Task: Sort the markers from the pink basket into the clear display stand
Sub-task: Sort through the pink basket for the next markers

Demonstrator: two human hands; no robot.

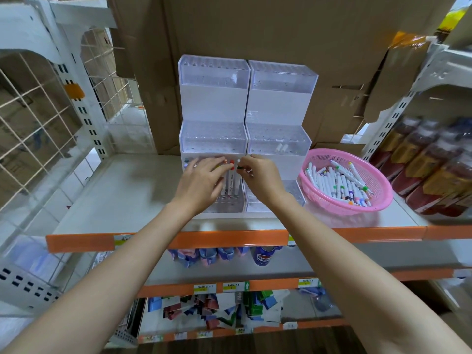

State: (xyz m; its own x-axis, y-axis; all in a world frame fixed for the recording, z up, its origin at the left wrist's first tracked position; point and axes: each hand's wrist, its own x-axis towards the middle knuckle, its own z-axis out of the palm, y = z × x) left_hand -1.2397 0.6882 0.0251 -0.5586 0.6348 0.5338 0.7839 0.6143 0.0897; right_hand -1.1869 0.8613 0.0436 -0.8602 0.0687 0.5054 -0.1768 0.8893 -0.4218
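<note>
Forearms (132,259) stretched over shelf (122,190) edge. Right grip (260,178) pinched green-capped marker (237,183) at near tier of clear display stand (214,139); left grip (201,180), fingers loose, touched seated markers (231,178) beside it. Pink basket (332,152) sat right w/ loose markers (339,186) inside. Best: keep it upright, push straight down.

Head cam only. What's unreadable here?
1. Bottom tier of the display stand, head view: the left hand and right hand cover most of it, so filled slots are uncountable.
2. The dark-capped marker: right hand hides all but the cap.
3. What the left hand touches: too small to tell.
4. Print on the markers in the pink basket: too small.
5. The bottles, right edge: blurred, cut off.
</note>
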